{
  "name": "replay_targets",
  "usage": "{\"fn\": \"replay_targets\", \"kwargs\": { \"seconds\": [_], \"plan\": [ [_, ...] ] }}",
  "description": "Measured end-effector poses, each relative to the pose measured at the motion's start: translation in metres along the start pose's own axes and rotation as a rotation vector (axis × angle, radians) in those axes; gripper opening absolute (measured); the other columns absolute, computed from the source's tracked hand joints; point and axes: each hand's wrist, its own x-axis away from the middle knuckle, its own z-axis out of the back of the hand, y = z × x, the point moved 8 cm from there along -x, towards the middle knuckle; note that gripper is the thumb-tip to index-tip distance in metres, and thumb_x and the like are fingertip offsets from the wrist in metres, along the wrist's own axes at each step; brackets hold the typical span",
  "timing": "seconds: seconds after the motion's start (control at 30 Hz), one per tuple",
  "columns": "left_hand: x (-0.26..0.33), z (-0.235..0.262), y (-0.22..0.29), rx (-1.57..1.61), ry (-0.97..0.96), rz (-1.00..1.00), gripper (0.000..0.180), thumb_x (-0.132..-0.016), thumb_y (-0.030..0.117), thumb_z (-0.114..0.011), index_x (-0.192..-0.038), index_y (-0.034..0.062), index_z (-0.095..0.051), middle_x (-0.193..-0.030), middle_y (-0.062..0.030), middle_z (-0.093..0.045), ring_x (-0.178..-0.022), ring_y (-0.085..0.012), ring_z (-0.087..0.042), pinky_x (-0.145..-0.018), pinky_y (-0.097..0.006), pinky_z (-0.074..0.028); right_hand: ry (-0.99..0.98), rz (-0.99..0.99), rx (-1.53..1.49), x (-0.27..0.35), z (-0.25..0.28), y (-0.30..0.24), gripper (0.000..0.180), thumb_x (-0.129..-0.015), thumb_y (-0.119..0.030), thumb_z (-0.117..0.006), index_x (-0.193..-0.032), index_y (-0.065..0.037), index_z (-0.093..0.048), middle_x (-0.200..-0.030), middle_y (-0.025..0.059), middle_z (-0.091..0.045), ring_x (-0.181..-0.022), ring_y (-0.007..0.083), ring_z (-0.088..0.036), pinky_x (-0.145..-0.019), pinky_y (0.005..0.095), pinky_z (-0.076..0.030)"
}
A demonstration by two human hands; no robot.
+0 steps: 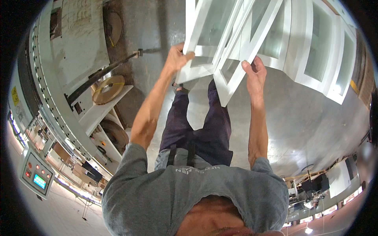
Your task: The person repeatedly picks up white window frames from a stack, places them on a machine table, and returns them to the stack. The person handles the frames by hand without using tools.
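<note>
1. Head view, the work: a white-painted wooden frame with glazed panels (220, 47) is held up in front of the person, above the grey concrete floor (307, 118). It overlaps the near end of a row of similar white glazed frames (323, 51), which stand to the right of the held frame.

2. Head view, left hand: the left hand (177, 57) is closed around the held frame's lower left corner, with the thumb on the face of the rail.

3. Head view, right hand: the right hand (256, 74) clasps the frame's slanted lower edge, fingers curled over it. This places it to the right of the left hand and slightly lower.

4. Head view, surroundings: a long grey machine with a roller track (59, 86) lies to the left of the held frame, with a tan coil of banding tape (108, 88) on its white shelf. A grey control panel with buttons (36, 175) sits further left and nearer the viewer.

5. Handling judgement: the frame hangs tilted, so both grips should stay on wood, never glass. Keeping its corners away from the neighbouring frames would avoid chipping the paint.
</note>
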Motion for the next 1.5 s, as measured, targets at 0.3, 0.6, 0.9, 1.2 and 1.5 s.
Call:
{"fn": "replay_targets", "kwargs": {
  "seconds": [0.3, 0.6, 0.9, 1.2, 1.5],
  "plan": [
    [-0.088, 0.061, -0.07, 0.004, 0.102, -0.019, 0.073, -0.069, 0.04, -0.081, -0.119, -0.0069, -0.057, -0.108, -0.0223, -0.065, -0.095, -0.0282, -0.064, -0.083, -0.041, -0.05, 0.236, -0.028, 0.103, 0.05, 0.05, -0.02, 0.043, -0.081, -0.015, -0.06, -0.118, 0.005, -0.053, -0.095, 0.0078, -0.058, -0.086, 0.0144, -0.054, -0.079, 0.0284, -0.045],
    [-0.147, 0.023, -0.086, -0.494, 0.306, -0.135, 0.066, -0.071, 0.049, -0.077, -0.1, -0.0087, -0.063, -0.099, -0.0315, -0.064, -0.093, -0.0425, -0.063, -0.08, -0.047, -0.051, 0.214, -0.052, 0.116, 0.089, 0.079, -0.046, 0.054, -0.076, -0.029, -0.066, -0.116, 0.005, -0.052, -0.089, 0.0113, -0.061, -0.079, 0.0172, -0.058, -0.069, 0.0309, -0.047],
    [0.036, -0.058, 0.105, 0.287, -0.112, -0.159, 0.083, -0.073, 0.048, -0.077, -0.128, -0.0083, -0.05, -0.125, -0.0269, -0.056, -0.119, -0.0316, -0.054, -0.099, -0.04, -0.045, 0.051, 0.221, 0.446, 0.112, 0.037, -0.106, 0.053, -0.075, -0.023, -0.066, -0.119, 0.002, -0.051, -0.1, 0.0077, -0.056, -0.084, 0.0163, -0.055, -0.073, 0.0305, -0.044],
    [0.254, 0.014, 0.169, 0.826, 0.421, -0.07, 0.041, -0.084, 0.002, -0.058, -0.124, -0.0048, -0.051, -0.107, -0.015, -0.064, -0.086, -0.0169, -0.062, -0.076, -0.03, -0.05, -0.483, 0.394, 0.58, 0.208, -0.105, -0.212, 0.058, -0.061, -0.016, -0.08, -0.111, -0.003, -0.054, -0.097, 0.0117, -0.053, -0.089, 0.0286, -0.054, -0.077, 0.0368, -0.045],
    [0.482, 0.16, 0.076, 1.411, 0.899, -0.483, 0.058, -0.085, 0.01, -0.068, -0.129, -0.0125, -0.039, -0.122, -0.0298, -0.054, -0.111, -0.0381, -0.059, -0.095, -0.047, -0.052, -0.194, 0.449, 0.555, 0.225, -0.06, -0.191, 0.06, -0.086, -0.029, -0.068, -0.128, 0.009, -0.045, -0.129, 0.0202, -0.049, -0.119, 0.0337, -0.046, -0.101, 0.041, -0.038]
  ]
}}
